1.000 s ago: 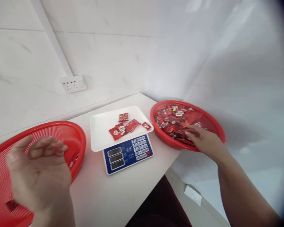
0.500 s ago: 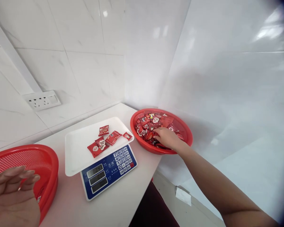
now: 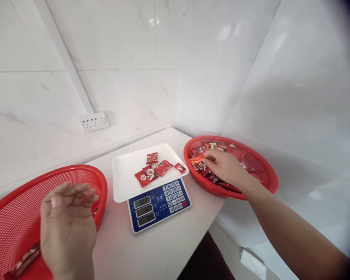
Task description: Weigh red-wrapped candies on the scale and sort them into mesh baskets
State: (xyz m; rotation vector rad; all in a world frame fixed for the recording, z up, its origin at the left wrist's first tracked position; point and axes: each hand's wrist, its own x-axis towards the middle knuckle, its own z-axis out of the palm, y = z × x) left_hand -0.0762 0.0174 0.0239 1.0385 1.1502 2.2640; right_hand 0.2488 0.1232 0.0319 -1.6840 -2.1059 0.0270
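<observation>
My right hand [image 3: 226, 167] is over the right red basket [image 3: 270, 171], thumb and fingers pinching an orange-red snack packet [image 3: 197, 159] by its end. Many small red packets fill that basket, partly hidden under my hand. At the lower left, my left hand [image 3: 68, 229] is raised palm up with fingers loosely curled and apart, holding nothing. It covers part of the left red basket [image 3: 100, 186]. Between the baskets is a digital scale [image 3: 160, 204] with a white tray [image 3: 125, 171]. Several red packets [image 3: 162, 167] lie on the tray.
A dark red wrapped bar [image 3: 25, 260] lies in the left basket. The white table [image 3: 175, 245] meets tiled walls at the back, with a power socket [image 3: 95, 121] on the left wall. White paper [image 3: 253, 263] lies on the floor beyond the table's right edge.
My right hand has lifted slightly from the pile with the orange-red packet in its fingers. My left hand has come further into view. The view has turned left, shifting everything rightward.
</observation>
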